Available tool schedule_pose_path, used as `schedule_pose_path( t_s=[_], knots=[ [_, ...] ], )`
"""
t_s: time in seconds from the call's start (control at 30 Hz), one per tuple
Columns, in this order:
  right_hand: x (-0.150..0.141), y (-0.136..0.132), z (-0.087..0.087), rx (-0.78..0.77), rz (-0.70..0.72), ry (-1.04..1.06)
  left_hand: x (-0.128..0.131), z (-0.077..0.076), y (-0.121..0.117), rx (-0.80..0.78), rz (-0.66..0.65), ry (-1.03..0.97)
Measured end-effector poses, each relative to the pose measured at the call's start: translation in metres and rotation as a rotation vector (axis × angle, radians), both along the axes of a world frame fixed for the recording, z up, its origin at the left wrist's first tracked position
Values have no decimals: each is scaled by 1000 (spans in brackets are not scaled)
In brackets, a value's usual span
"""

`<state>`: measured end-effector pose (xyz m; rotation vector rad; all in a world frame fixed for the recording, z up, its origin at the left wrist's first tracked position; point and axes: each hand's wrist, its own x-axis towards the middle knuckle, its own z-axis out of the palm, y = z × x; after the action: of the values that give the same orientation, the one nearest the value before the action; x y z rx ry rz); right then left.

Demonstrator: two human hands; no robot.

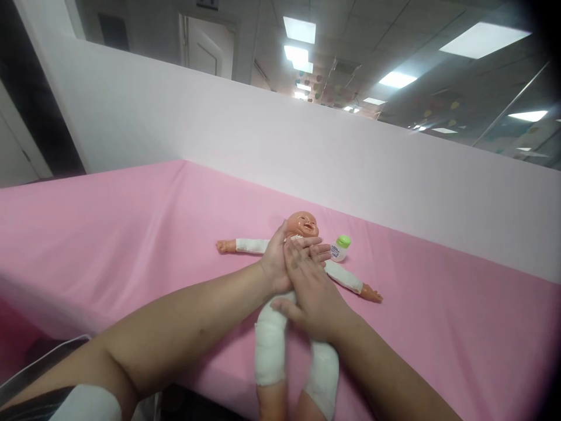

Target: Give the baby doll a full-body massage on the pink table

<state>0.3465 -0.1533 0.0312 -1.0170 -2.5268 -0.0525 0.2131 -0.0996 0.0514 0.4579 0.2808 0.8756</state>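
A baby doll [270, 345] with white cloth on its limbs lies on its back on a pink sheet [144, 234]. Its head points away from me and its arms stretch out to both sides. Above its torso my left hand [277, 260] is turned palm up, fingers extended. My right hand [313, 289] lies palm down across the left palm, its fingers straight. Nothing shows between the two palms. Both hands hide most of the doll's trunk. A small clear bottle [339, 250] with a green cap stands beside the doll's head, to the right.
Behind the pink-covered table rises a low white partition wall [307, 152]. Past it are a doorway [208, 47] and ceiling lights. A dark gap shows under the sheet's near edge at lower left.
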Motion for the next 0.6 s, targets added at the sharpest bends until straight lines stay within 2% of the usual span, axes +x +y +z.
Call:
schedule_pose_path(
  t_s=[0.13, 0.27, 0.43, 0.6],
  knots=[
    [4, 8, 1, 10, -108, -11, 1, 3, -1, -32, -20, -15],
    [4, 8, 8, -49, -118, -45, -14, 8, 12, 2, 107, -20],
    [1, -3, 14, -57, 63, -76, -32, 10, 25, 51, 138, -41],
    [-6, -11, 8, -7, 204, -39, -28, 11, 22, 94, 119, -91]
  ],
)
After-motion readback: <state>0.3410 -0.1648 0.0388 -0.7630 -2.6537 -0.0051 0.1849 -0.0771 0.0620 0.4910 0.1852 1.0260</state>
